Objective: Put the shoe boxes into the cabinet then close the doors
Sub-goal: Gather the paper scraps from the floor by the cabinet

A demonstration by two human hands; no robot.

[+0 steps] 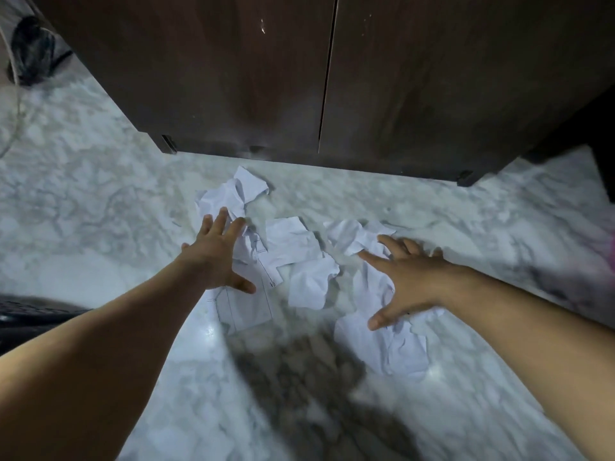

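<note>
A dark brown wooden cabinet [253, 81] fills the top of the view, and both of its doors are closed. No shoe box is in sight. Several crumpled white paper sheets [293, 247] lie scattered on the marble floor in front of it. My left hand [218, 252] reaches over the papers on the left with its fingers spread, fingertips at a crumpled sheet [233, 194]. Spread wide as well, my right hand [406, 277] lies over the papers on the right [392, 347]. Neither hand grips anything.
The floor is white and grey marble [83, 211]. A dark bag or bundle [31, 51] lies at the far left beside the cabinet, with a thin cord [16, 104] near it. A dark object [20, 311] sits at the left edge.
</note>
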